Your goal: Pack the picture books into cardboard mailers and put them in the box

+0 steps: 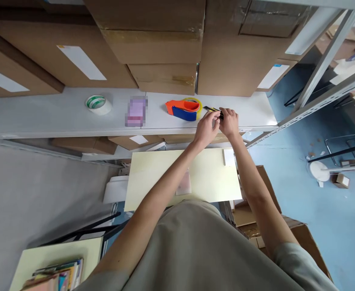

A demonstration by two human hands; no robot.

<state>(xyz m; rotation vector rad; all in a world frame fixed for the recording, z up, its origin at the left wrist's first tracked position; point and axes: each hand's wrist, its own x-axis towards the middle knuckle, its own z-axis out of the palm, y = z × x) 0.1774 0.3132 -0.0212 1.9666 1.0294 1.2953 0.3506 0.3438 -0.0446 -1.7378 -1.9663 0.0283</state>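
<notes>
Both my hands meet over the front edge of a white shelf (pixel 44 115). My left hand (pixel 206 128) and my right hand (pixel 229 122) together grip a small black and yellow utility knife (pixel 211 109), whose tip sticks out to the left. Just left of it lies an orange and blue tape dispenser (pixel 183 109) with a yellow roll. Further left on the shelf sit a blurred purple item (pixel 136 111) and a roll of tape with green print (pixel 98 104).
Large cardboard boxes (pixel 153 44) fill the back of the shelf. Below stands a pale yellow table (pixel 207 173) with a small clear packet (pixel 184 184). Open cardboard boxes (pixel 256 218) sit on the blue floor at right. Books (pixel 56 275) lie lower left.
</notes>
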